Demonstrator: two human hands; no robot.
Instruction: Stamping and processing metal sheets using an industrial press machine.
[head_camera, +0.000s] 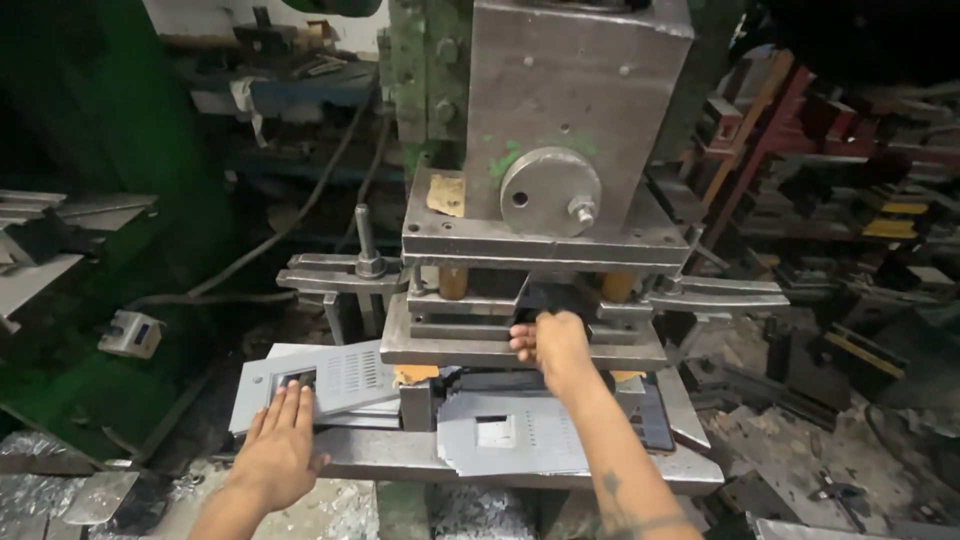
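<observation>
So the right hand (552, 343) is reaching forward into the gap of the press die (520, 330), fingers curled around the edge of a dark sheet piece (545, 298) sitting in there. It looks like a pinch grip, but the fingertips are hidden behind the piece, so I can't tell how firmly it's closed. The piece lies straight ahead of that hand and just under the raised upper block (545, 245), with its long side running roughly left to right. The left hand (280, 445) is lying flat, fingers spread and holding nothing, palm down on a stack of grey punched panels (330, 380) at the left of the die, well apart from the gap. So the right hand is the nearer one by far. Another grey panel with a square cutout (510, 435) lies on the surface (690, 465) in front of the die, under the right forearm. Around it is a cluttered workshop: green machine frame (110, 120) on the left, metal racks and scrap (850, 200) on the right, shiny offcuts on the floor (40, 490).
</observation>
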